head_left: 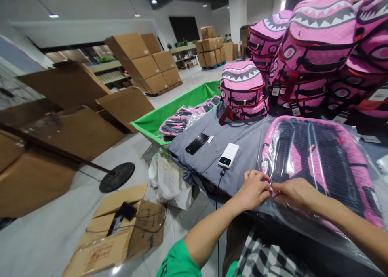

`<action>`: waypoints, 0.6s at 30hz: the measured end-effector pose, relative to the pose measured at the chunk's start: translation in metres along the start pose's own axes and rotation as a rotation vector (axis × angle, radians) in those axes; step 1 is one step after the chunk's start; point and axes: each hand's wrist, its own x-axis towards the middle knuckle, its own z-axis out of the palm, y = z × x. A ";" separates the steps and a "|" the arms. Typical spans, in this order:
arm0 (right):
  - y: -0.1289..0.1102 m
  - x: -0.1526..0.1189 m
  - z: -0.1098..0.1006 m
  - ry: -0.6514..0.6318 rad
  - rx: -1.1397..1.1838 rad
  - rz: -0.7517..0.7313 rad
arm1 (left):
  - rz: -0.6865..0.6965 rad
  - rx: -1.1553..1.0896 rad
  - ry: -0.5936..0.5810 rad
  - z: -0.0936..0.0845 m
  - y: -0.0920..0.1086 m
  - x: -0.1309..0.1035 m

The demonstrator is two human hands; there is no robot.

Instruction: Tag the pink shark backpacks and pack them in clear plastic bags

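A pink and black backpack [315,160] in a clear plastic bag lies on the grey-covered table [194,164], its padded back side up. At the bag's near left corner, my left hand [254,188] has its fingers bent and pressed together on the plastic. Right beside it, my right hand [294,192] pinches the same corner, the fingertips of both hands nearly touching. Pink material shows between them; its exact edge is too small to tell. A white power bank [228,156] with a cable and a black phone [197,143] lie left of the hands.
Pink shark-mouth backpacks [318,34] are piled at the back right, with a smaller one [243,89] on the table. A green-lined bin [148,125] holds bagged items. An open carton [142,228], a white plastic bag [171,180] and a round stand base [117,177] are on the floor.
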 end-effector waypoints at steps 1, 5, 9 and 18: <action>0.008 0.008 -0.001 -0.019 -0.002 0.028 | 0.002 0.001 0.002 0.000 -0.001 0.001; 0.031 0.003 -0.006 0.067 0.173 0.158 | 0.018 -0.006 0.011 0.001 -0.005 0.003; 0.008 -0.016 0.000 0.183 0.172 0.122 | 0.048 0.007 -0.001 0.001 -0.008 0.003; -0.018 0.007 0.038 0.151 -0.171 0.232 | 0.053 0.005 -0.001 -0.003 -0.005 0.002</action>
